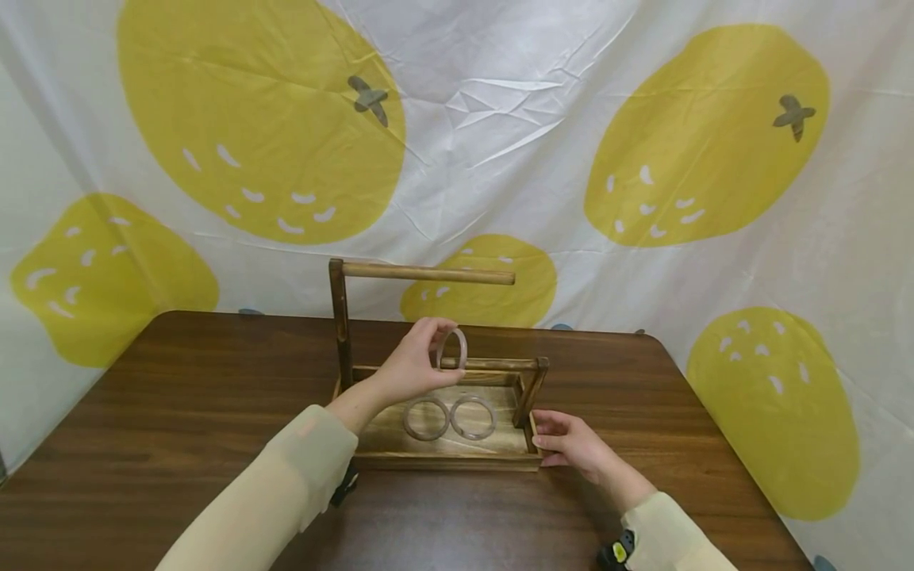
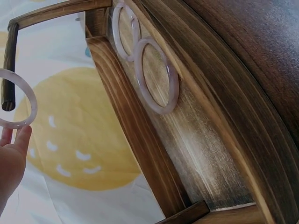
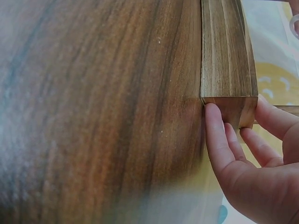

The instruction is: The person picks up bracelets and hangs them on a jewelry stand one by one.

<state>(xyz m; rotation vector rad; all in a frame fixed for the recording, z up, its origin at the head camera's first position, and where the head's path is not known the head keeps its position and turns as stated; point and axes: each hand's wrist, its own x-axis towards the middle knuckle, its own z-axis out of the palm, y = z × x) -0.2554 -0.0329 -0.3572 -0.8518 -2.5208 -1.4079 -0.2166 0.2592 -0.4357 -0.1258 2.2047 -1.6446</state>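
My left hand (image 1: 421,357) pinches a pale, translucent bangle (image 1: 462,349) upright between thumb and fingers. It is at the free end of the lower bar (image 1: 500,364) of a wooden bangle stand (image 1: 450,462). In the left wrist view the bar's round end (image 2: 8,105) shows within the ring of the held bangle (image 2: 32,105). Two similar bangles, a left one (image 1: 407,426) and a right one (image 1: 493,424), lie side by side in the stand's tray. At the tray's right end, my right hand (image 1: 574,444) holds the end wall (image 3: 229,109) with thumb and fingers.
A longer upper bar (image 1: 428,274) juts rightward from the tall left post (image 1: 340,317), above my left hand. The stand sits on a dark brown wooden table (image 1: 236,381). Behind it hangs a white cloth (image 1: 493,166) printed with yellow fruit.
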